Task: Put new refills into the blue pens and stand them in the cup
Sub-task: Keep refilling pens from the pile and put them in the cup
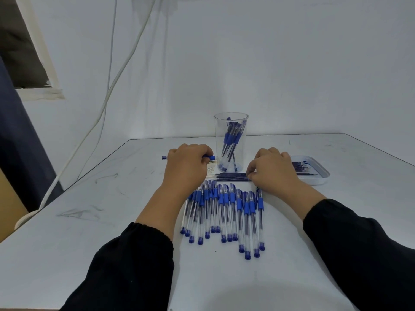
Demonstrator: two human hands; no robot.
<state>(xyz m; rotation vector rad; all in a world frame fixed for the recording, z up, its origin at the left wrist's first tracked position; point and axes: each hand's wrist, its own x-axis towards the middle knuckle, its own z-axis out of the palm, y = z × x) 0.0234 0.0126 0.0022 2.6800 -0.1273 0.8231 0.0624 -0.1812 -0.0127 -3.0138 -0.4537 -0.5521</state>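
Surface (89,221): pale, scuffed, set against a white wall.
Sleeves: black, both forearms reaching in from the near edge.
Row of blue pens (224,212): laid side by side between the forearms, end caps toward the viewer.
Cup (231,142): clear, upright, beyond the hands; several blue pens stand tilted inside.
Tray (323,176): shallow, white, far right, holding refills.
Left hand (187,164): fingers curled round a pen (210,157) held crosswise, left of the cup.
Right hand (272,169): fingertips pinching loose refills (231,176) lying before the cup.
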